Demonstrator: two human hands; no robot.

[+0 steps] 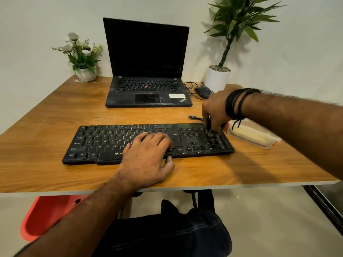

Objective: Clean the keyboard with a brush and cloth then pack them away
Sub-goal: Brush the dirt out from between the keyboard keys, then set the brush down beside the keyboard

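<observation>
A black keyboard (104, 143) lies across the wooden table (46, 117) in front of me. My left hand (148, 154) rests flat on its middle keys, fingers spread, thumb over the front edge. My right hand (215, 110) hovers over the number pad at the keyboard's right end and pinches a small dark brush (210, 129), its tip down among the keys. No cloth shows in view.
A clear plastic box with a lid (254, 135) sits just right of the keyboard. Behind stand an open black laptop (148, 71), a mouse (203, 91) with cable, a flower pot (85, 73) at back left and a tall plant pot (217, 78) at back right. A red chair (46, 210) is under the table.
</observation>
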